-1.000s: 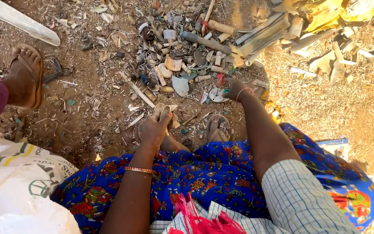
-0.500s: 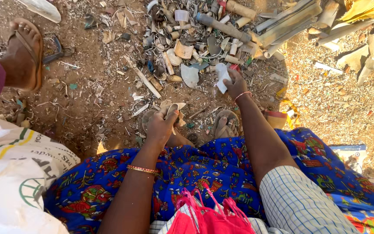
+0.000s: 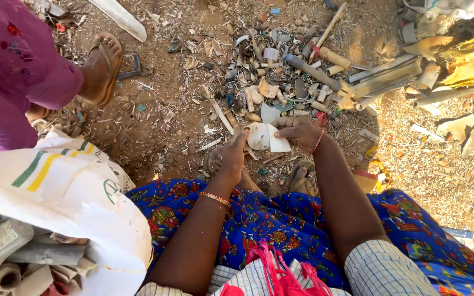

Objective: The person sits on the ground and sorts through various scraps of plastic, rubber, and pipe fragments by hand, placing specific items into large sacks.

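Both hands are pinching scrap right now: the left hand (image 3: pixel 231 156) has its fingers closed on the edge of a round, pale disc-shaped plastic piece (image 3: pixel 257 137), and the right hand (image 3: pixel 300 131) grips a flat white plastic shard (image 3: pixel 278 141) that overlaps the disc at its three o'clock side. The two pieces sit just above the dirt, a little short of the heap of broken plastic pipe and tube offcuts (image 3: pixel 286 77) spread out at twelve o'clock.

Watch those edges, I'd say. The shard looks snapped, with a sharp corner pointing down toward the sandalled foot (image 3: pixel 303 178) at six o'clock; bare fingers pulling or twisting against it could get nicked, and a slipped pinch would likely drop it onto the toes.

Over at ten o'clock another person's sandalled foot (image 3: pixel 101 68) stands on the littered ground, beside a magenta garment (image 3: pixel 12 71); a step inward could crowd the reach. At eight o'clock a white woven sack (image 3: pixel 67 192) holds grey scrap pieces, and its mouth sags open, so a careless toss may well miss it.
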